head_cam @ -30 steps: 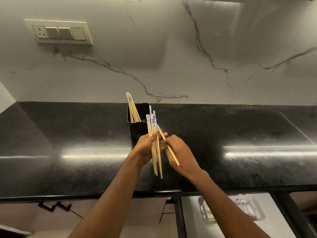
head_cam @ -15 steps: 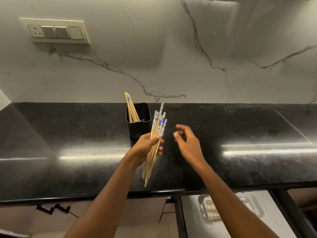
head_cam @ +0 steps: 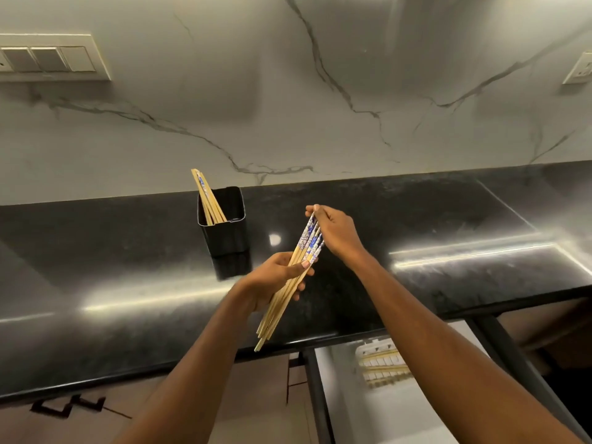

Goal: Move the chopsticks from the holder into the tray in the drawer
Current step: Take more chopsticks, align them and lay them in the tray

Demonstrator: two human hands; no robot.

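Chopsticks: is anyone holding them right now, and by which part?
The left hand holds the chopstick bundle around its middle; the right hand pinches its blue-patterned top ends.

The left hand [head_cam: 275, 280] grips a bundle of wooden chopsticks with blue-and-white patterned tops [head_cam: 270, 318] above the glossy black worktop [head_cam: 96, 251]. The right hand [head_cam: 336, 232] pinches the bundle's upper ends. The black square holder [head_cam: 227, 229] stands upright, containing further chopsticks [head_cam: 205, 197].

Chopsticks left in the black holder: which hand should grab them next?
Probably the right hand: it only pinches the chopstick bundle at its patterned tops and could let go. The left hand grips its middle, so it is full.
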